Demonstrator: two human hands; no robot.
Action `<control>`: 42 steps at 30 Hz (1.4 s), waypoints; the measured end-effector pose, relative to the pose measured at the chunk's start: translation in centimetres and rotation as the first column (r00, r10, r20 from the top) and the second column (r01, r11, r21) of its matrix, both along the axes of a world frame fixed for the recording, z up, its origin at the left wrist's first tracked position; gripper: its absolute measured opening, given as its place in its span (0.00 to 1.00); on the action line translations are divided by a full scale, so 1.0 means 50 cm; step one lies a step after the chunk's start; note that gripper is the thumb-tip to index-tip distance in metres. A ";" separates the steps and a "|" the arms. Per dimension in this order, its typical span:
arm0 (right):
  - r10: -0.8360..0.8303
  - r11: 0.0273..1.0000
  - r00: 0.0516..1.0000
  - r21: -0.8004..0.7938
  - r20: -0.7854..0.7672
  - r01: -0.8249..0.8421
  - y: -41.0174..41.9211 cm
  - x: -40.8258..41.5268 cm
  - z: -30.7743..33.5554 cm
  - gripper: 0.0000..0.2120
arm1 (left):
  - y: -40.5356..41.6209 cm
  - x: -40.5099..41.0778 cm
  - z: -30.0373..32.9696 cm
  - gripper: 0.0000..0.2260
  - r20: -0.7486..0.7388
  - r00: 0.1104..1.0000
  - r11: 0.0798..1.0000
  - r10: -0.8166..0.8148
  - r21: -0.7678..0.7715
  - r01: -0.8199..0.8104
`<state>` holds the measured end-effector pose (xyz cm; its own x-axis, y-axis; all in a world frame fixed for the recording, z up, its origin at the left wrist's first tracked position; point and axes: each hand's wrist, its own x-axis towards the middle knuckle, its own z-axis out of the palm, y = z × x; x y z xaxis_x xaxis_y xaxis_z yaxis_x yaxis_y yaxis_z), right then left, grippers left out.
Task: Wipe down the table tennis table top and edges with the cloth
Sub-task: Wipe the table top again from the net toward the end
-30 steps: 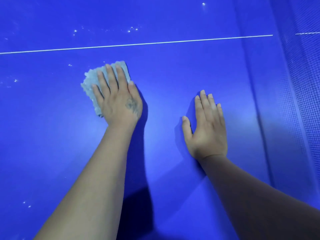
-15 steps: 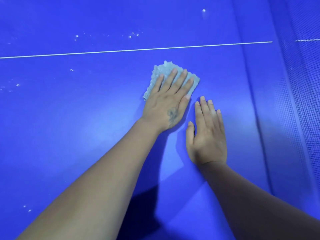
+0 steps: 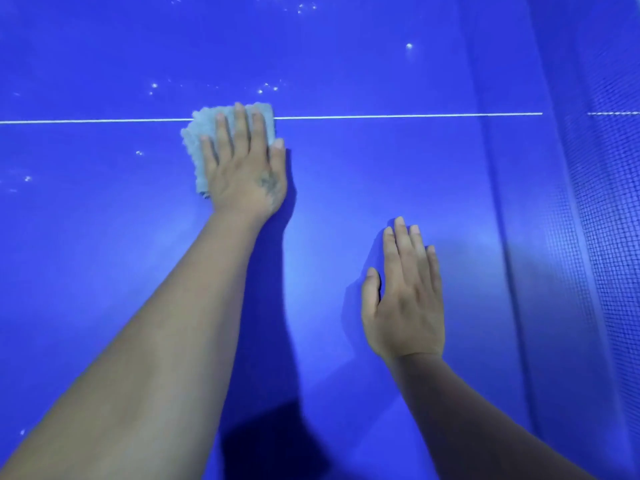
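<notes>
The blue table tennis table top (image 3: 381, 174) fills the view. A pale grey-blue cloth (image 3: 202, 133) lies flat on it, its far edge covering the thin white centre line (image 3: 398, 116). My left hand (image 3: 244, 168) presses flat on the cloth with fingers spread, hiding most of it. My right hand (image 3: 403, 299) rests palm-down on the bare surface, nearer to me and to the right, holding nothing.
The net (image 3: 602, 237) runs along the right side, with its dark shadow band beside it. White specks of dust (image 3: 266, 88) dot the surface beyond the line and at the left (image 3: 27, 178).
My left hand slid the cloth away from the right hand, back left and farther up onto the white line. The right hand stayed planted.
</notes>
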<state>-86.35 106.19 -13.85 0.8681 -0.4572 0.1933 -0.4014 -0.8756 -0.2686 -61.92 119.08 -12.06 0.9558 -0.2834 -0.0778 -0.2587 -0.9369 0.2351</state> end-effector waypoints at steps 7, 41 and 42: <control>0.010 1.000 0.999 -0.013 0.040 -0.009 -0.001 0.001 -0.012 0.29 | -0.064 -0.044 0.005 0.31 0.034 0.909 0.909 -0.416 0.047 0.414; 0.104 0.994 0.994 -0.026 -0.044 -0.106 0.190 0.187 -0.002 0.29 | 0.197 -0.153 -0.020 0.26 0.154 0.975 0.987 -0.159 -0.013 0.163; 0.102 0.994 0.994 -0.024 -0.038 -0.103 0.191 0.187 -0.002 0.29 | 0.220 -0.179 -0.017 0.26 0.143 0.978 0.988 -0.153 0.000 0.154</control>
<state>-76.99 115.72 -13.96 0.9168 -0.3612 0.1706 -0.3188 -0.9189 -0.2321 -70.87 130.07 -12.91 0.9019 -0.4279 0.0592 -0.4308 -0.8810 0.1954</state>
